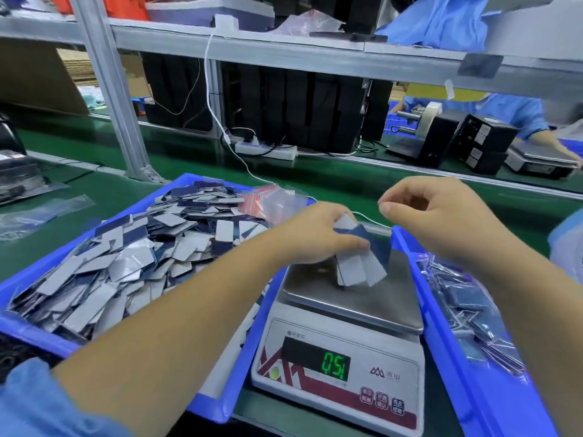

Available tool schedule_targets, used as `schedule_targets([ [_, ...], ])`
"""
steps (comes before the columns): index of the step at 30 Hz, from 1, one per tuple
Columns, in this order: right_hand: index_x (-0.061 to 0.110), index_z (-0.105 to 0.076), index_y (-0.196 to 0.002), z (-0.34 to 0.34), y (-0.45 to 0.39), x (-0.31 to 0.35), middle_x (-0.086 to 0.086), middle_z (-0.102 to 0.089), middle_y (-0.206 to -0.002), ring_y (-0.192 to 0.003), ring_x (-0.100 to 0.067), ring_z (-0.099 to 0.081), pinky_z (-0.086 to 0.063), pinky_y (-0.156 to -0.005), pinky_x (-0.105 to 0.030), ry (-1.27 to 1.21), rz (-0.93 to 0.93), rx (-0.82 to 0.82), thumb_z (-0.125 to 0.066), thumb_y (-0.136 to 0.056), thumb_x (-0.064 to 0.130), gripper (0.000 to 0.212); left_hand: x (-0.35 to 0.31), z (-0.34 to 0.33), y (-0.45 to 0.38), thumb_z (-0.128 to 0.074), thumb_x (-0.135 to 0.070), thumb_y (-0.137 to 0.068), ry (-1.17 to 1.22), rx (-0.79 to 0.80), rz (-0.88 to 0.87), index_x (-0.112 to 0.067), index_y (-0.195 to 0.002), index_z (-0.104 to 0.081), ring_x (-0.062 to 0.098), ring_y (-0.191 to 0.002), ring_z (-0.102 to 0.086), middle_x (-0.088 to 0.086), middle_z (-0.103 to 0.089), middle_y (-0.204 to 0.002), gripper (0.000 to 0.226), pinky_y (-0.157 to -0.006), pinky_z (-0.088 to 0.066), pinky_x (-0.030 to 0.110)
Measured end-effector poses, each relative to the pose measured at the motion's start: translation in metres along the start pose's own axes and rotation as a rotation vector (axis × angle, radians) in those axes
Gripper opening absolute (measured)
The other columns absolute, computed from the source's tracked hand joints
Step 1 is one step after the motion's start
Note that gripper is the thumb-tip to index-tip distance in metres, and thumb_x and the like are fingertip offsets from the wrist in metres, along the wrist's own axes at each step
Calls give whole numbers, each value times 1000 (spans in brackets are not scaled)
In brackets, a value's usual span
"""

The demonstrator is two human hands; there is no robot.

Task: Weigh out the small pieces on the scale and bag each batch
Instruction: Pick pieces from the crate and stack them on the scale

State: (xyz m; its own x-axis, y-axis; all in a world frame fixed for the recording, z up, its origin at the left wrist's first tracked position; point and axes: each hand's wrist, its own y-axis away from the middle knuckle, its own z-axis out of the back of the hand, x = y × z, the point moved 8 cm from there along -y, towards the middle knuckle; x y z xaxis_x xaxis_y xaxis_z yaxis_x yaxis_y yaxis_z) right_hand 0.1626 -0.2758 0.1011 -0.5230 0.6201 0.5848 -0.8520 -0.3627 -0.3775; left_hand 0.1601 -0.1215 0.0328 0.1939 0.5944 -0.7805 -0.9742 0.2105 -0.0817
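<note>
At the bottom centre of the frame sits the scale (340, 370), its green display lit and its steel pan (362, 291) just above. Over that pan the left hand (310, 236) grips a fanned bunch of small grey and dark blue pieces (359, 263), thumb and fingers curled round their upper ends while the lower ends hang down to touch or nearly touch the pan. The right hand (432, 212) hovers just right of it, a little higher, fingers curled inward with the thumb tip meeting the forefinger; whether anything is pinched there, I cannot tell. To the left, a blue tray (28, 285) is heaped with loose pieces of the same kind, and at its far corner lies a crumpled stack of clear bags (271, 200) with red strips. At the right edge a second blue tray (441, 310) holds filled bags (470, 307). A white cable (214, 99) runs from behind the scale up to the shelf (284, 52) across the top of the frame. At the upper right, beyond the green belt (331, 178), a person in blue (517, 111) works at another scale (539, 159).
</note>
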Motion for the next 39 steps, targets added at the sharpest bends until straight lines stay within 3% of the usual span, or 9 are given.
schedule_targets([
  [3,30,-70,-76,-12,-3,-22,13,-65,-67,-56,-2,-51,-42,-58,-26,37,-59,42,-68,-87,29,12,5,-14,1,-71,-49,-88,-182,49,-18,-27,-82,-61,5,-77,-58,-14,-61,-76,25,-64,-45,26],
  [7,30,-69,-73,-23,5,-50,10,-66,-69,-67,-13,-57,-43,-63,-27,21,-104,-47,-67,-89,22,18,11,-16,-1,-59,-59,-91,-464,18,-99,-29,-97,-68,18,-114,-38,-7,-56,-109,31,-98,-33,40],
  [10,32,-66,-71,-25,11,-51,16,-66,-69,-68,-6,-57,-40,-58,-12,44,-63,-99,-66,-88,21,21,15,-18,0,-51,-64,-94,-500,45,-112,-40,-117,-68,17,-122,-30,-12,-49,-119,38,-106,-23,44],
  [15,32,-67,-71,-25,15,-47,21,-65,-70,-64,-1,-55,-39,-55,-7,14,-23,-84,-65,-90,18,23,26,38,5,-47,-41,-93,-268,-203,-49,-25,-96,-69,13,-95,-50,3,-58,-105,27,-79,-41,31],
  [17,31,-67,-71,-26,15,-49,19,-65,-70,-62,-2,-54,-39,-53,-8,4,-28,-68,-65,-90,17,23,53,84,14,-53,-22,-91,-290,-371,155,-28,-101,-67,14,-87,-58,1,-59,-109,18,-64,-41,26],
  [20,31,-68,-71,-26,15,-50,18,-64,-65,-56,-1,-52,-38,-50,-8,-12,-36,-43,-65,-90,19,23,102,111,30,-60,-18,-87,-460,-266,480,-17,-99,-65,18,-73,-55,5,-63,-97,12,-58,-40,28],
  [29,28,-68,-72,-30,18,-44,19,-64,-65,-57,2,-52,-38,-53,-6,9,-2,7,-66,-90,18,21,120,88,41,-85,-52,-71,-657,57,647,-41,-138,-45,37,-123,-41,6,-36,-133,79,-100,-43,51],
  [33,28,-69,-73,-30,18,-41,19,-63,-64,-55,2,-50,-38,-54,-7,10,10,18,-67,-90,18,21,118,88,42,-84,-50,-73,-657,9,667,-39,-129,-51,37,-131,-29,9,-38,-136,66,-92,-38,47],
  [39,29,-68,-72,-31,20,-39,20,-62,-61,-55,3,-51,-38,-53,-6,18,21,45,-67,-91,18,22,110,92,35,-77,-19,-86,-552,-137,569,-17,-102,-66,27,-100,-59,3,-65,-105,19,-75,-46,33],
])
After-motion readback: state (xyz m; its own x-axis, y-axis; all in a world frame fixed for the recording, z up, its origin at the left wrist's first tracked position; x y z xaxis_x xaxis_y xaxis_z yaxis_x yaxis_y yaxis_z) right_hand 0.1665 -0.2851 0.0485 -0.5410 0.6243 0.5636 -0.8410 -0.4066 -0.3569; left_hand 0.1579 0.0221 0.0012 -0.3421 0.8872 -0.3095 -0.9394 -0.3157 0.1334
